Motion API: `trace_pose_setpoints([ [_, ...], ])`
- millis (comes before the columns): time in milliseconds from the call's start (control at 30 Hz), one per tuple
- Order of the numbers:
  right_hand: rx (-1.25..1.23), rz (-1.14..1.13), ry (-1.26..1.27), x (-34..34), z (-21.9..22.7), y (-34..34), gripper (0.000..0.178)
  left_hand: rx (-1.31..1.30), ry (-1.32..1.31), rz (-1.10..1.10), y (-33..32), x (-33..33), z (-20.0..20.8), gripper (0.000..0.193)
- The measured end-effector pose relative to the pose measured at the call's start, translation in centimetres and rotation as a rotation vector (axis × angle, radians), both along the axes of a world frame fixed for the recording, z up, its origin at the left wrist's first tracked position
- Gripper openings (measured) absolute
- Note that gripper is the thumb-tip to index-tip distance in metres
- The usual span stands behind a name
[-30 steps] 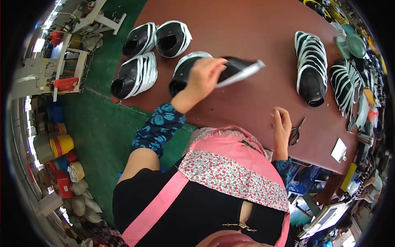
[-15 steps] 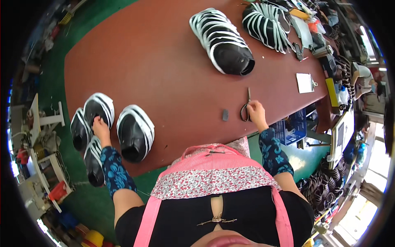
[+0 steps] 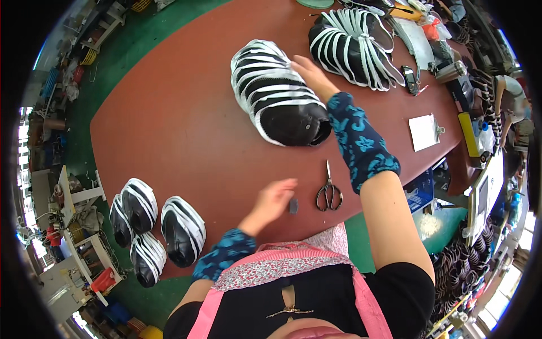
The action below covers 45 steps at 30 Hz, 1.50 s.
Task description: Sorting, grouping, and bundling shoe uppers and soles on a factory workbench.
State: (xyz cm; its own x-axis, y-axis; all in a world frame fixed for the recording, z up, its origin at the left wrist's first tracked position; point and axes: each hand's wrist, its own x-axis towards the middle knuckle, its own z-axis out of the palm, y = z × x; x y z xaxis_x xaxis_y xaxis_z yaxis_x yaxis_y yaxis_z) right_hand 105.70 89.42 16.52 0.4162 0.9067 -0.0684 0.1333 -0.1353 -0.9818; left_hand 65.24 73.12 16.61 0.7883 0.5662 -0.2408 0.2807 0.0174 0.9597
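Note:
A long stack of black shoe uppers with white edges [image 3: 285, 121] lies on the red-brown table. My right hand [image 3: 309, 74] reaches over to its far right side, fingers stretched out against the white edges; their tips are partly hidden. Over the near part of the table hovers my left hand [image 3: 274, 202], its fingers extended toward the right and nothing seen in them. Just beside it is a small grey block [image 3: 293, 206]. Black-handled scissors [image 3: 328, 195] rest on the table to the right, touched by neither hand.
Several smaller groups of shoe uppers [image 3: 183, 231] sit at the table's left end. A fanned bundle of uppers [image 3: 355, 51] lies at the far right, near a handheld device [image 3: 410, 80] and a clipboard [image 3: 426, 133]. Below the right edge stands a blue crate [image 3: 420, 191].
My right hand has left the scissors and gone forward to the long stack. My left hand has come away from the uppers at left, moving right. The whole view has shifted.

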Motion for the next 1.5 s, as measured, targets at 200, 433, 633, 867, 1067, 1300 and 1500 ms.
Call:
trace_pose_setpoints([
  [200,-0.455,0.311,-0.509,-1.8,3.0,2.0,0.083,0.184,0.0,0.161,-2.6,19.0,-6.8,0.101],
  [433,-0.043,0.414,-0.657,-11.0,2.1,-11.2,0.063,0.221,-0.036,0.323,0.1,11.2,-3.4,0.079],
  [633,0.05,-0.105,0.734,-26.0,3.0,-16.9,0.044,0.55,0.033,0.306,-3.0,-2.0,4.8,0.032],
  [867,-0.458,-0.16,0.726,-40.4,-10.1,-30.0,0.047,0.731,0.602,-0.232,-8.2,-18.3,2.6,0.024],
  [1067,-0.217,-0.194,-0.125,-44.6,-7.7,-34.1,0.034,0.835,0.396,0.088,-12.6,-25.5,1.2,0.03],
  [1300,-0.384,-0.082,0.18,-44.5,-6.6,-34.9,0.029,-0.453,-0.239,0.698,-5.3,-34.4,9.1,0.027],
  [1500,-0.46,-0.087,0.208,-44.4,-6.8,-34.1,0.033,-0.382,-0.143,0.804,-4.4,-37.5,9.4,0.032],
])
